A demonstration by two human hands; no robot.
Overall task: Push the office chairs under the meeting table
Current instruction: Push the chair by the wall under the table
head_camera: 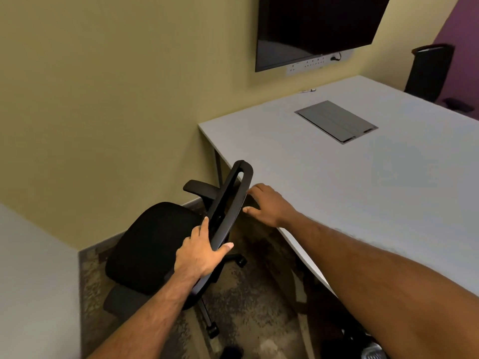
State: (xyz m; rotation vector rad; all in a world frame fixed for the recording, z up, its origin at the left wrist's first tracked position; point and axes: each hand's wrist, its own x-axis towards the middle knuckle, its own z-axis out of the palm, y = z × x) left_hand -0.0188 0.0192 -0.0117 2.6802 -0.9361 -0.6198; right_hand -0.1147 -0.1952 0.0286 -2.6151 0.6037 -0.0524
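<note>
A black office chair [155, 244] stands on the carpet left of the white meeting table [337, 182], its seat turned away from the table toward the wall. My left hand [201, 252] grips the top edge of the chair's backrest [230, 203]. Just right of the backrest, over the table's near edge, my right hand [267, 206] hovers with fingers apart and nothing in it. A second black chair [427, 71] stands at the far side of the table, against the purple wall.
A grey cable hatch [337, 121] is set into the tabletop. A dark screen [316, 27] hangs on the yellow wall above a socket strip. A white surface [33, 281] fills the lower left. Patterned carpet [259, 307] lies between chair and table.
</note>
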